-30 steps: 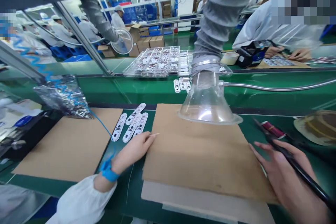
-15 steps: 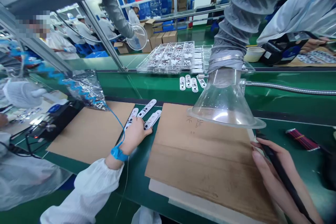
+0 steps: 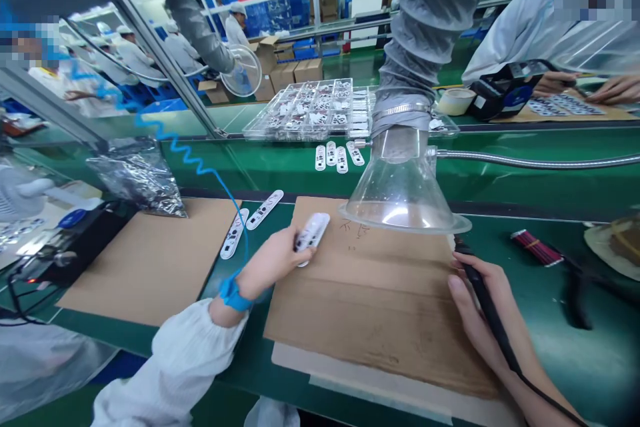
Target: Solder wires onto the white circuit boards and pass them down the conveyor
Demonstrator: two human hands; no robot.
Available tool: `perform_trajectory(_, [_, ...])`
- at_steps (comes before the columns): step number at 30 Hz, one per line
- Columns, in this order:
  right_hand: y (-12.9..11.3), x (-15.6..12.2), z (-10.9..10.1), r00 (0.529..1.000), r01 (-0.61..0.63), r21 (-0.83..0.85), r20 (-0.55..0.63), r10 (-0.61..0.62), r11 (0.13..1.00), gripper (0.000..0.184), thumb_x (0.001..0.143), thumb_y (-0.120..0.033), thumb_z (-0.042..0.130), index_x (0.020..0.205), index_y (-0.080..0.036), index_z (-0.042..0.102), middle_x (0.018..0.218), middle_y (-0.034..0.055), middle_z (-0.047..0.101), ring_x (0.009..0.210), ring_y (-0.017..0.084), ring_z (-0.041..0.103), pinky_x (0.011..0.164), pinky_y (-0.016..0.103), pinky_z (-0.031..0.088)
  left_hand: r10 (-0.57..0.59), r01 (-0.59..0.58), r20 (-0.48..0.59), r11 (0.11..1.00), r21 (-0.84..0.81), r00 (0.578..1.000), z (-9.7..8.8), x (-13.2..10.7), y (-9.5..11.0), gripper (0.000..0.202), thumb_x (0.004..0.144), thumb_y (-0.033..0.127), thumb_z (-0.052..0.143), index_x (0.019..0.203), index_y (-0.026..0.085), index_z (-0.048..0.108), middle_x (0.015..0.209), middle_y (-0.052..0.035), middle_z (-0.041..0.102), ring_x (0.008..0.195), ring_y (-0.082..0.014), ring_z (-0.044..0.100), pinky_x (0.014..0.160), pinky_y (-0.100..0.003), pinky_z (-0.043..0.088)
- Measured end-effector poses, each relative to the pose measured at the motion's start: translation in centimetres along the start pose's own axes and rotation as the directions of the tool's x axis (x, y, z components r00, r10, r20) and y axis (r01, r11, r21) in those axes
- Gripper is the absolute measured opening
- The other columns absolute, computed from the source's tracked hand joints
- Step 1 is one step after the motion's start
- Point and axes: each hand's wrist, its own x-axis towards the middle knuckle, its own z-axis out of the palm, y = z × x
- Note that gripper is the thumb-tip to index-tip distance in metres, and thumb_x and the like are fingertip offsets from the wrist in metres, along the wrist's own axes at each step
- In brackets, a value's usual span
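In your left hand [image 3: 273, 259], boards [image 3: 314, 230] now pinched, lifted off the worktop [image 3: 545, 300]; right hand [image 3: 507, 313] curled round black-handled tool [image 3: 479, 290]: both occupied.

The left hand [image 3: 280, 250], over the worktop [image 3: 540, 307] half a second ago, now holds white boards [image 3: 313, 233] above the cardboard [image 3: 370, 300], two loose boards [image 3: 265, 210] remain instead of four, and the tool [image 3: 485, 307], earlier pointing right of the funnel [image 3: 400, 190], has its tip below the rim.
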Motion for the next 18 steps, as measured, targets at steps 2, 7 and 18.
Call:
perform_trajectory(2, [-0.4, -0.1, 0.0, 1.000, 0.003, 0.014, 0.021, -0.003, 1.000, 0.039, 0.108, -0.054, 0.062, 0.136, -0.027, 0.066, 0.132, 0.0120, 0.066, 0.119, 0.034, 0.068, 0.104, 0.053, 0.056, 0.050, -0.048, 0.020, 0.996, -0.073, 0.999, 0.9, 0.4, 1.4, 0.038, 0.098, 0.058, 0.065, 0.106, 0.020, 0.065, 0.107, -0.0105, 0.076, 0.093, -0.0287, 0.071, 0.072, -0.034, 0.044])
perform_trajectory(7, [-0.8, -0.3, -0.5, 0.999, -0.030, 0.030, 0.030, 0.029, 0.999, 0.039, 0.107, -0.054, 0.062, 0.136, -0.028, 0.066, 0.128, 0.0116, 0.068, 0.108, 0.031, 0.071, 0.094, 0.048, 0.062, 0.005, -0.005, -0.104, 1.000, 0.007, 0.995, 0.9, 0.9, 2.2, 0.050, 0.104, 0.067, 0.054, 0.102, 0.018, 0.066, 0.106, -0.0129, 0.069, 0.093, -0.0291, 0.067, 0.076, -0.036, 0.047])
perform_trajectory(18, [-7.2, 0.5, -2.9, 0.989, -0.030, 0.052, 0.144, 0.023, 0.998, 0.030, 0.110, -0.047, 0.060, 0.132, -0.027, 0.067, 0.126, 0.0124, 0.071, 0.115, 0.034, 0.071, 0.106, 0.051, 0.058, -0.124, 0.171, -0.321, 0.977, 0.125, 0.939, -2.2, 2.9, -1.9, 0.050, 0.105, 0.039, 0.061, 0.146, 0.009, 0.062, 0.141, -0.0235, 0.062, 0.124, -0.0344, 0.068, 0.104, -0.040, 0.053])
